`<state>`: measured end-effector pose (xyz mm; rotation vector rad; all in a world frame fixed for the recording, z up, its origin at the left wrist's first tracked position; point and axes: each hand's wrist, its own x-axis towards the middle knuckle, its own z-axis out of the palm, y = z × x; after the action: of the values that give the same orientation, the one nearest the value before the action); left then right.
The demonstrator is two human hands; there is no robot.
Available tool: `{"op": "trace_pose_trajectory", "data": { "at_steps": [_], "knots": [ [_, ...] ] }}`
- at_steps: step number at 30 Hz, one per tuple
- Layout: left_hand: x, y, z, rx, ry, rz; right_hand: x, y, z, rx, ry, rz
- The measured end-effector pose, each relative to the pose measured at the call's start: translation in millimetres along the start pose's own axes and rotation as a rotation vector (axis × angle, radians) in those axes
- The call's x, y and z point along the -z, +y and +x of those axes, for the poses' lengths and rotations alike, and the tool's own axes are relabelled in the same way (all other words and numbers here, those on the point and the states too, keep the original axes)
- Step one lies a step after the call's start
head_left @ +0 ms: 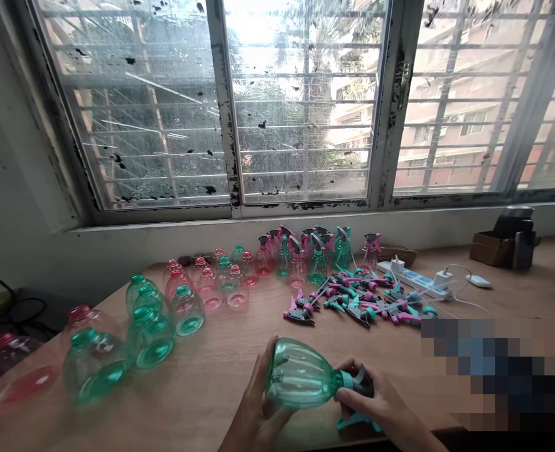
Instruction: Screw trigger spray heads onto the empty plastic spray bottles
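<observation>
Head-worn view, forward and down, fairly close over wooden table (211, 402), corner pixelated

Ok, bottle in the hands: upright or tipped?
Tipped: the green plastic spray bottle lies nearly level, its base in the left hand and its sprayer head at the right hand.

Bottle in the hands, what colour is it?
The ribbed plastic bottle is translucent teal green, best seen in the head view.

My count from here: one left hand (253, 402), one right hand (371, 402), one green bottle (299, 373) at 6 o'clock, one power strip (414, 282) at 2 o'clock.
</observation>
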<state>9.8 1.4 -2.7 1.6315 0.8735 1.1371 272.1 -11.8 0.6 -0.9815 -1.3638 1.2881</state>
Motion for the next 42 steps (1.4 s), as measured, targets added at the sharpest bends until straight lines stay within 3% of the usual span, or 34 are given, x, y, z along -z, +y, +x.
{"op": "trace_pose_trajectory", "data": {
  "at_steps": [4, 9, 15, 19, 27, 36, 42],
  "knots": [
    [1.1, -7.9, -1.0, 0.015, -0.031, 0.011, -0.2, 0.6, -0.4, 0.018, 0.001, 0.013],
    [1.0, 2.9, -2.3, 0.064, -0.048, -0.029, -0.7, 0.3, -1.6, 0.004, 0.003, 0.062],
    [0.5, -2.9, 0.1, -0.061, -0.034, 0.065, -0.7, 0.0, 0.2, -0.01, -0.007, 0.158],
    [0.5, -13.2, 1.0, -0.089, -0.024, 0.092, -1.4, -1.3, 0.6, -0.01, 0.001, 0.111],
    [1.1, -2.7, -1.4, -0.036, -0.072, -0.01, -1.0, 0.7, -0.3, -0.009, 0.014, 0.061],
    [2.0, -15.9, 0.8, -0.026, -0.043, 0.013, -2.1, -1.3, 0.4, -0.001, 0.031, 0.084],
    [0.8, -12.6, 0.6, -0.046, -0.069, -0.007, -2.4, -2.4, 0.0, -0.005, 0.017, 0.076]
  ]
}}
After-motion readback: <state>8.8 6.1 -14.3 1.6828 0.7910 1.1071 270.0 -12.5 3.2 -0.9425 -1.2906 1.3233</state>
